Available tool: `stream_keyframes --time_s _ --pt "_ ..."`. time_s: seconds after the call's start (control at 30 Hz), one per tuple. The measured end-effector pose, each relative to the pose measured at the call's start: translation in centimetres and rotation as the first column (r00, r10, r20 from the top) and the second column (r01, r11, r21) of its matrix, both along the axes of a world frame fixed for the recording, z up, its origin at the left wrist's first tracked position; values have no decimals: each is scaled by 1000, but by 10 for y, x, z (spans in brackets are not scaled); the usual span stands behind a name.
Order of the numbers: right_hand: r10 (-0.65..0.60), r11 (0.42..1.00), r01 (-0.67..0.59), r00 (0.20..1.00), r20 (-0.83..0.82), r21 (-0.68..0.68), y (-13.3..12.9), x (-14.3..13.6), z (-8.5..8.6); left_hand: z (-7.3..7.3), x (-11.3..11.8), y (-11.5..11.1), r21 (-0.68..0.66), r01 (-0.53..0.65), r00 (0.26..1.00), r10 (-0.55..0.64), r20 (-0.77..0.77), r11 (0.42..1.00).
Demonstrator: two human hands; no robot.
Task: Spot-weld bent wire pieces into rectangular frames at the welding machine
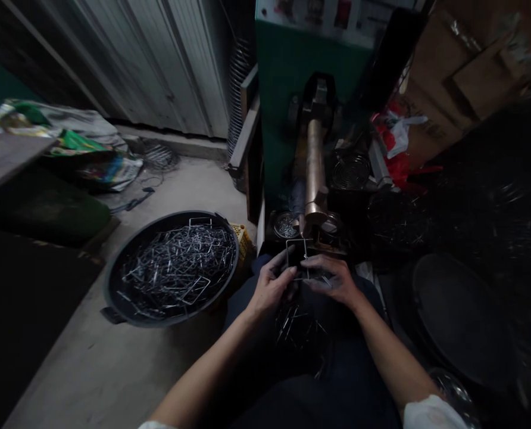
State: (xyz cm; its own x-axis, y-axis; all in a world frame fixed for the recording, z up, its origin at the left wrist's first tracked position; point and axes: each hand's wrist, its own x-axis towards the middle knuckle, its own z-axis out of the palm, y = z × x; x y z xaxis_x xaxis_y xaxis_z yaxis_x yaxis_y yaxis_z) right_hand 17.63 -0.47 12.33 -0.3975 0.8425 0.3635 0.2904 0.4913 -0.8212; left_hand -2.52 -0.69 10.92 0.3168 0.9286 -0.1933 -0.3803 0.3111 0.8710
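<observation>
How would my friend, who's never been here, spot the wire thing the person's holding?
Find the green machine at the top, then follow its thick copper-coloured bar down. Just below, between the left hand and the right hand, is a thin, squarish wire frame. Unlike the wires heaped in the round black tub, this one is held up in both hands.

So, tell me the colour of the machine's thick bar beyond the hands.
Coppery brown; the bar shows best in the head view.
</observation>
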Motion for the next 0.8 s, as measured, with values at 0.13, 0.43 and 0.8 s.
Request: stream_keyframes --time_s 0.13,0.43,0.8 --pt "0 1000 0 1000 0 -8 5 1 0 4 0 5 -16 -14 999 13 -29 1000" --pt "-58 994 55 998 -26 -95 5 -1 -7 5 -1 10 -12 -15 998 14 -67 1000" --pt "-256 956 237 962 -97 -174 56 6 -2 11 8 81 100 -39 996 47 -72 994"
